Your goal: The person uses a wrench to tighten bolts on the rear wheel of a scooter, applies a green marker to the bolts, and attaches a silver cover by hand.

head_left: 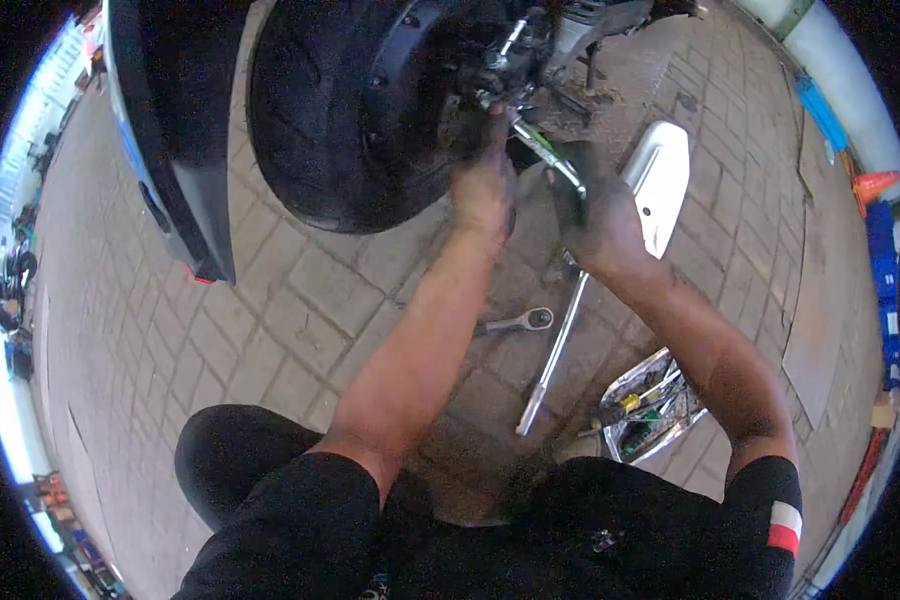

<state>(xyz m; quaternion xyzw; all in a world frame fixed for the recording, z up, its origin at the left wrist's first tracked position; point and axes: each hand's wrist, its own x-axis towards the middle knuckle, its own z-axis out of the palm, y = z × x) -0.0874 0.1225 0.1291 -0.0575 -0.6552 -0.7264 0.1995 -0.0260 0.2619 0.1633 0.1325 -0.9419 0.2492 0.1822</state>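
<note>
Wrench in use at a wheel, seen from above. The chrome wrench (545, 152), with a green strip along its shank, slants above the brick-paved surface (300, 285), its upper end beside the hub and its free end at my right hand (610, 220). My right fingers are dark and blurred; the handle's end lies against them, but I cannot tell how tightly they close. My left hand (482, 190) is raised beside the wrench's upper end, one finger pointing upward; whether it pinches or merely steadies the metal, I cannot tell. I judge the wrench to be rigid, solid and hard to damage, moderately heavy, its polished shank slippery if oily; the free end seems the best hold for leverage, the upper end for steadying.

Outward: the black tyre (290, 150) stands left of both hands. A white panel (665, 165) lies on the paving beyond my right hand. Below are a long chrome bar (545, 385) and a ratchet (535, 319), well in from the surface's right edge. Nearer me, a metal tray (670, 435) holds a yellow-handled screwdriver (630, 402) toward its left corner.
</note>
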